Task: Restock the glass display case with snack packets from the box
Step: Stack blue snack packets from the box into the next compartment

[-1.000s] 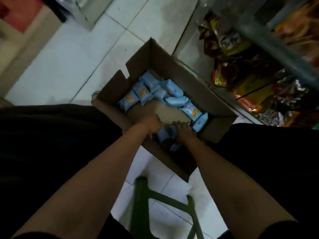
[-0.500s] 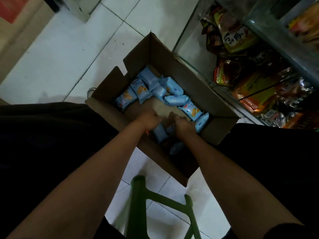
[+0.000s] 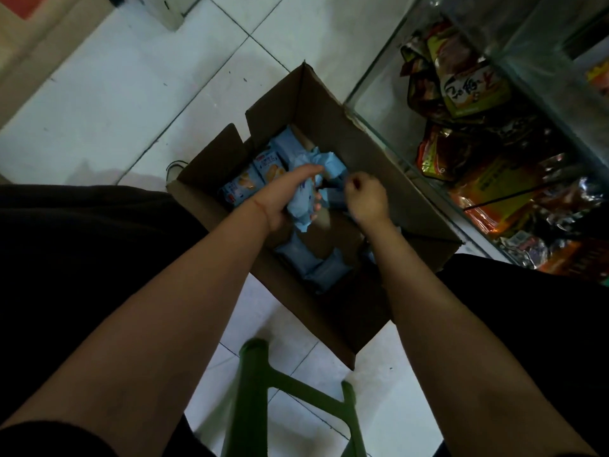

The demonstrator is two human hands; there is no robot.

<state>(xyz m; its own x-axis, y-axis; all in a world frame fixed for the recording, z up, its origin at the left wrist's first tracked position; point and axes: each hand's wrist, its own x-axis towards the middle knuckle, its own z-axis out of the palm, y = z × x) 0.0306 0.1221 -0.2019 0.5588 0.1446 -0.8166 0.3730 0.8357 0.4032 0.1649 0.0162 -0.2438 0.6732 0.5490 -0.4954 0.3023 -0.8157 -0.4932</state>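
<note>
White tiled floor, dim light. Glass display case at right, stocked with red and orange bags. Open cardboard box beside it, blue snack packets inside. Left hand gripping several packets; right hand curled, pinching one.

Box: plain brown cardboard. Snack packets: light blue, orange-yellow food print, small red logo. Floor: white tiles, dark grout lines. Stool: green. Display case packets: red, orange, olive-green, foil silver; one carries black brush lettering on white. Clothing: black, possibly just underlit.
</note>
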